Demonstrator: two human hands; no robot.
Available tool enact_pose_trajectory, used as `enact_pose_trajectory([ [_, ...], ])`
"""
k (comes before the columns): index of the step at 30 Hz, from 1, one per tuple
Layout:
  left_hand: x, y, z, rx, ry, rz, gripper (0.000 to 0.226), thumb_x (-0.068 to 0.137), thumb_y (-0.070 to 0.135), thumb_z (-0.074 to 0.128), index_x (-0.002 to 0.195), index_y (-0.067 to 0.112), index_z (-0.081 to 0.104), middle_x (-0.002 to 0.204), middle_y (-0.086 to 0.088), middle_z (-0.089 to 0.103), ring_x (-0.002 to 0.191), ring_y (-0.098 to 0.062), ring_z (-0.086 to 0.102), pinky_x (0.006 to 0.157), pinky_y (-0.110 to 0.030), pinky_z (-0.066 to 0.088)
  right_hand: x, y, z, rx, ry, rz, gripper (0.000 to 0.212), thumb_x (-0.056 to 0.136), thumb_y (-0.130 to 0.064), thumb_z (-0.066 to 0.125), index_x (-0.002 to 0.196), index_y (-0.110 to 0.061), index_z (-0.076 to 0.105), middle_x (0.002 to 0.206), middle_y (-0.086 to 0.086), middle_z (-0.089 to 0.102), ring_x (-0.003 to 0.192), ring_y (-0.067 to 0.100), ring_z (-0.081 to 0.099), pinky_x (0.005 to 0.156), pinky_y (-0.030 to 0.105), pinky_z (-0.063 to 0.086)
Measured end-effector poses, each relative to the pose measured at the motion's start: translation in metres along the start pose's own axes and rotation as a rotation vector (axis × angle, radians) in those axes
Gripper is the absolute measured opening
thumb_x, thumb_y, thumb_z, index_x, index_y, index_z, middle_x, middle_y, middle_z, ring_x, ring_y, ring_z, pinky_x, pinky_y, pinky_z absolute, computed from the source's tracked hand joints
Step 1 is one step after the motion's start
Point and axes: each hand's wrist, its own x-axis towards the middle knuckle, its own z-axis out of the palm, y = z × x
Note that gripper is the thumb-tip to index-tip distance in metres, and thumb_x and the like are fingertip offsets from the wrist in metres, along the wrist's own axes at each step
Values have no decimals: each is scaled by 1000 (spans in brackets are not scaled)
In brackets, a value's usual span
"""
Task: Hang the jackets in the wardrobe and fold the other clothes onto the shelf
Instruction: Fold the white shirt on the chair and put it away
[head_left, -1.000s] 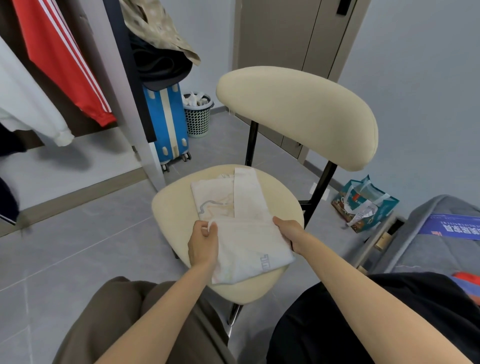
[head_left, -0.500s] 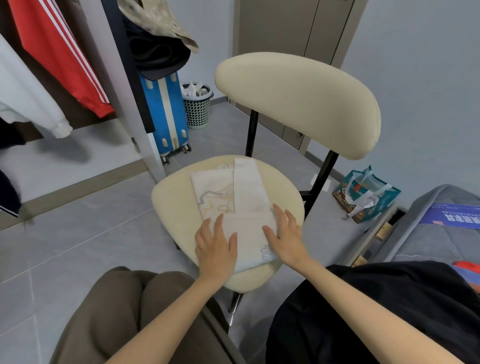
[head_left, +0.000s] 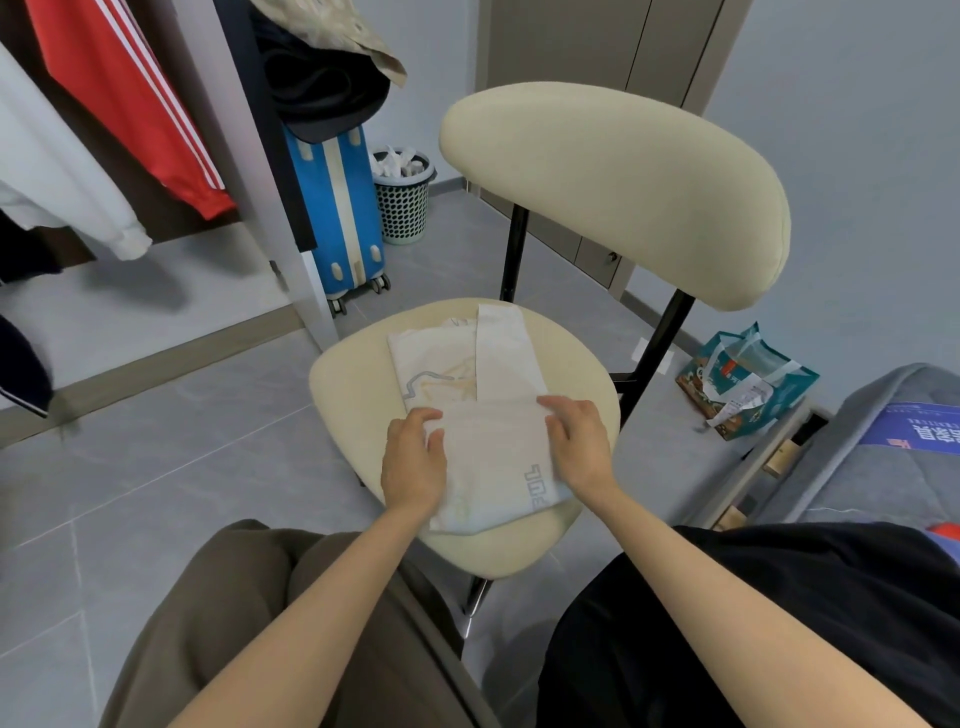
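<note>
Vs half a second back: both hands had come off the top of the cream garment (head_left: 493, 457), where they lay flat with fingers spread, and moved apart to its sides. Left hand (head_left: 413, 460) sat at the left edge of the upper folded layer, fingers (head_left: 423, 415) curled in onto that edge and gripping it. Right hand (head_left: 579, 441) sat at the right edge, fingers (head_left: 558, 402) bent over the far right corner of the same layer, holding it. The garment itself had not shifted; it was on the chair seat (head_left: 353, 400), toward the near side, folded into a rough rectangle, with a narrower strip folded lengthwise over the far half. The fabric looked thin, soft and matte, off-white, with a faint tan and grey-blue line print on the lower layer and boxy grey lettering by the near right corner. The seat was a rounded, padded cream pad, and the backrest (head_left: 613, 192) a wide curved oval in the same covering on black metal struts. The floor (head_left: 182, 441) was smooth grey tile. To the left, a red jacket (head_left: 130, 104) with white stripes hung in the wardrobe (head_left: 244, 156) beside a white sleeve (head_left: 67, 197). Behind it stood a glossy blue hard-shell suitcase (head_left: 332, 208) and a perforated bin (head_left: 402, 208). A shiny teal bag (head_left: 743, 384) sat right of the chair.
</note>
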Motion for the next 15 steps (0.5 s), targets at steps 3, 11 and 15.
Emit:
enact_pose_trajectory([
  [3,-8,-9,-2,335,-112,74,34,99,21,46,132,18,53,141,-13,28,128,-29,30,102,-36,33,-7,11,-3,-400,-150,19,37,103,-38,37,137,-37,52,160,5,9,136,33,22,109,41,27],
  [11,-22,-43,8,826,-519,651,87,87,74,29,145,37,-24,159,-1,-23,145,-24,-24,117,-47,-17,-25,35,-31,-696,-513,-508,72,86,-78,19,148,-52,-7,159,-14,-19,146,14,-22,118,42,-15],
  [15,-15,-53,8,833,-537,623,93,87,69,42,140,43,-30,157,-11,-26,146,-32,-20,115,-40,-16,-22,45,-29,-672,-638,-470,83,87,-70,42,147,-50,-12,158,-12,-25,144,11,-24,118,33,-8],
])
